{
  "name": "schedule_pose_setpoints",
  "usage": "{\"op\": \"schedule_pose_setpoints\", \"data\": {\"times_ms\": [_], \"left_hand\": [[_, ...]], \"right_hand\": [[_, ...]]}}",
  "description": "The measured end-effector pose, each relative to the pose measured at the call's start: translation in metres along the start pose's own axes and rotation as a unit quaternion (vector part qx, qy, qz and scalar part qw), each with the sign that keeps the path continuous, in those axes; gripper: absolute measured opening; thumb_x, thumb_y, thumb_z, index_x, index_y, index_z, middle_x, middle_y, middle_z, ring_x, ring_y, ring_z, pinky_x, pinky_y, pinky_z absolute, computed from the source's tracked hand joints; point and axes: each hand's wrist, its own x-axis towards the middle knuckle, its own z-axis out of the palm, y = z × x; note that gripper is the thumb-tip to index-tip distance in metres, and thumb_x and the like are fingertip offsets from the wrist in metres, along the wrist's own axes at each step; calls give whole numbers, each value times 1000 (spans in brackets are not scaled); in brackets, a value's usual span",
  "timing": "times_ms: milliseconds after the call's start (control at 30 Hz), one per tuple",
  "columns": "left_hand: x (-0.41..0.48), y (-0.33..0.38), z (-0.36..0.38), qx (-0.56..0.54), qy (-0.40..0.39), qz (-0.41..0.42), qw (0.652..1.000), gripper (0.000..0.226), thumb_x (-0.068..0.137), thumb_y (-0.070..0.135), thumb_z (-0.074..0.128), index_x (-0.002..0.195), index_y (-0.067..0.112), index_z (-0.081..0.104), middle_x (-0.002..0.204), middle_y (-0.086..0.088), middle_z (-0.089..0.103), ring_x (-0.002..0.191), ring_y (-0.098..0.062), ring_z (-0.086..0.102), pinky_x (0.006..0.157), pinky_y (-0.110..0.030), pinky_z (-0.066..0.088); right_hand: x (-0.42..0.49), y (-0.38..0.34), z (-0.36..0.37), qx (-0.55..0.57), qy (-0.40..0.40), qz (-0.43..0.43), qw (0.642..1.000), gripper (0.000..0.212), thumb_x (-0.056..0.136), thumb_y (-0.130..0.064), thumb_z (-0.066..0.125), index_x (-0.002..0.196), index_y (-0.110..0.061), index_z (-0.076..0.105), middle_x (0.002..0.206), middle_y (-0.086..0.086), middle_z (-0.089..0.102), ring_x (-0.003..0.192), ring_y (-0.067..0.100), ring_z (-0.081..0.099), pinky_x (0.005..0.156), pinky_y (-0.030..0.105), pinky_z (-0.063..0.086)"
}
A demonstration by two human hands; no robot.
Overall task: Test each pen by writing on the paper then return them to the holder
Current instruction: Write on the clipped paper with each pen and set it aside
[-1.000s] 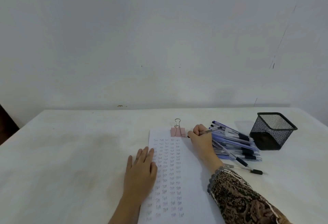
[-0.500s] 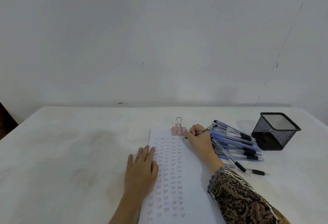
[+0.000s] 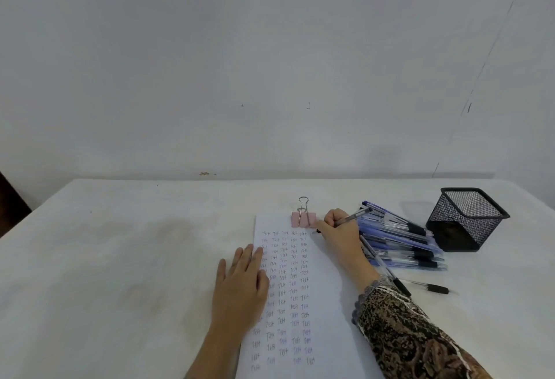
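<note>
Right hand (image 3: pixel 336 236) pinches a pen (image 3: pixel 353 216) at top of paper (image 3: pixel 326 303), left hand (image 3: pixel 240 291) flat on it; holder (image 3: pixel 467 219) looks empty w/ pen pile (image 3: pixel 399 242) beside, so returns prob. all to do.

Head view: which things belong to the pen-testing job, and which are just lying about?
Job: pen in the right hand; paper, pressed flat by the left hand; pile of pens; two loose pens; mesh holder.
Lying about: pink binder clip on the paper's top edge; table.
</note>
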Motion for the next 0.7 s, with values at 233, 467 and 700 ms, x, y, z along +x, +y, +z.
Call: {"op": "schedule_pose_setpoints", "data": {"times_ms": [233, 467, 700], "left_hand": [[-1, 0, -1, 0, -3, 2, 1000, 65, 83, 41, 3, 147, 30, 6, 155, 11, 2, 142, -6, -4, 115, -34, -7], [0, 0, -1, -1, 2, 5, 1000, 51, 97, 35, 15, 147, 30, 5, 155, 10, 1, 142, -6, -5, 115, -34, -7], [0, -2, 1, -3, 5, 5, 1000, 55, 93, 38, 8, 147, 29, 5, 155, 10, 2, 142, -6, -4, 115, -34, -7]], "right_hand": [[-3, -3, 3, -6, -5, -9, 1000, 44, 77, 18, 55, 55, -13, 33, 52, 1, 33, 41, 0, 30, 45, 12, 27], [-3, -3, 3, -3, 4, -23, 1000, 47, 74, 21, 54, 54, -14, 31, 53, 1, 31, 40, -1, 28, 44, 9, 25], [-2, -1, 2, -20, 8, -27, 999, 48, 73, 19, 57, 53, -15, 30, 53, 1, 30, 43, 0, 27, 48, 12, 25]]}}
